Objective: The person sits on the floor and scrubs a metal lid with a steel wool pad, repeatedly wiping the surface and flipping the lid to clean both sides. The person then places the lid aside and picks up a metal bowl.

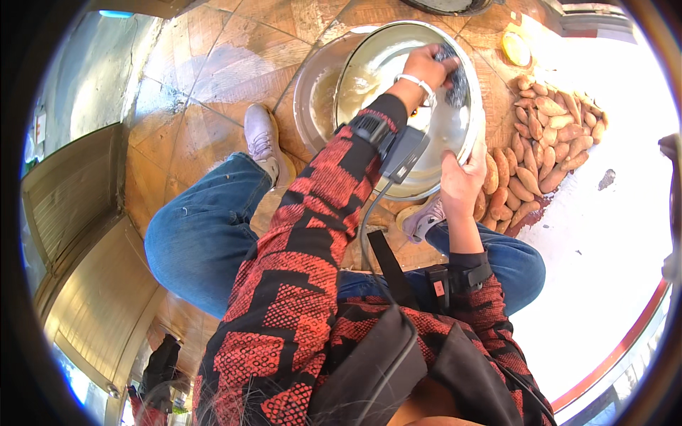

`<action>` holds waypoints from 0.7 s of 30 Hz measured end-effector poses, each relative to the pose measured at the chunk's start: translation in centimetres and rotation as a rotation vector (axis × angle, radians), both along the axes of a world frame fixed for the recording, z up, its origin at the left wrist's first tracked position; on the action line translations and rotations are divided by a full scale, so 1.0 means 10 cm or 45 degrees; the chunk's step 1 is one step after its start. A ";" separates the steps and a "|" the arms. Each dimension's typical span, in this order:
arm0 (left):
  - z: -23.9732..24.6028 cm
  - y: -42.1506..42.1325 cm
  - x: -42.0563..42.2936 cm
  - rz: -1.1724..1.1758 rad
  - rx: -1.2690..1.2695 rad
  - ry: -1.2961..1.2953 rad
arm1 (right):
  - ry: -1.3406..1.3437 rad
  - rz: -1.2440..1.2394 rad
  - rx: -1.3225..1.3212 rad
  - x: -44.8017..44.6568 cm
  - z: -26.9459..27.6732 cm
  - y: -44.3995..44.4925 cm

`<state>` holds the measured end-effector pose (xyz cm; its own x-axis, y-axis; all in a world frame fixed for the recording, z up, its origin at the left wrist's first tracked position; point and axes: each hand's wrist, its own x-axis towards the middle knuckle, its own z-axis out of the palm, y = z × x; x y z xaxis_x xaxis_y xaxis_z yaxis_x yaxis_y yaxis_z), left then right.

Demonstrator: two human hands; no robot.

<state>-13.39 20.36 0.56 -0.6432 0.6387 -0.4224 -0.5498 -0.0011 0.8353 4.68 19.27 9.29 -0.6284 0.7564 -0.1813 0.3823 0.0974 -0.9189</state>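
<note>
A shiny metal basin (367, 58) is held tilted, partly over a second, wider metal basin (306, 101) that holds cloudy liquid. My left hand (429, 69), with a white bracelet at the wrist, presses a dark grey mesh scouring pad (456, 88) against the inner wall near the far right rim. My right hand (462, 178) grips the near right rim, thumb on the inside and fingers hidden behind it. A boxy device on a cable is strapped to my left forearm and hangs over the basin.
Beside the basins on the right lies a pile of sweet potatoes (554, 125). A yellow round object (516, 49) lies beyond them, and a dark pan (447, 4) shows at the top edge. My shoes stand on the tiled floor (213, 80) either side. Metal door panels (80, 197) line the left.
</note>
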 end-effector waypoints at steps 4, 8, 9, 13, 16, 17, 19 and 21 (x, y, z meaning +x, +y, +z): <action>0.30 -0.47 0.47 -0.273 0.376 -0.587 | 0.094 -0.006 -0.118 0.04 -0.04 -0.01; 0.44 -0.87 0.61 -0.118 0.656 -0.795 | -0.051 0.093 0.196 0.02 0.00 -0.07; 0.47 -0.92 0.59 -0.118 0.629 -0.769 | -0.053 0.101 0.218 0.01 0.02 -0.07; 0.62 -0.96 0.44 -0.245 0.563 -0.648 | -0.045 0.188 0.309 -0.03 0.10 -0.09; 0.75 -0.77 0.29 -0.266 0.353 -0.470 | -0.049 0.267 0.327 0.02 0.13 -0.10; 0.78 -0.66 0.28 -0.158 0.406 -0.459 | -0.078 0.277 0.351 0.03 0.12 -0.09; 0.81 -0.49 0.21 0.055 0.465 -0.542 | -0.092 0.304 0.422 0.07 0.08 -0.09; 0.79 -0.41 0.24 0.212 0.489 -0.469 | -0.138 0.249 0.388 0.09 0.04 -0.11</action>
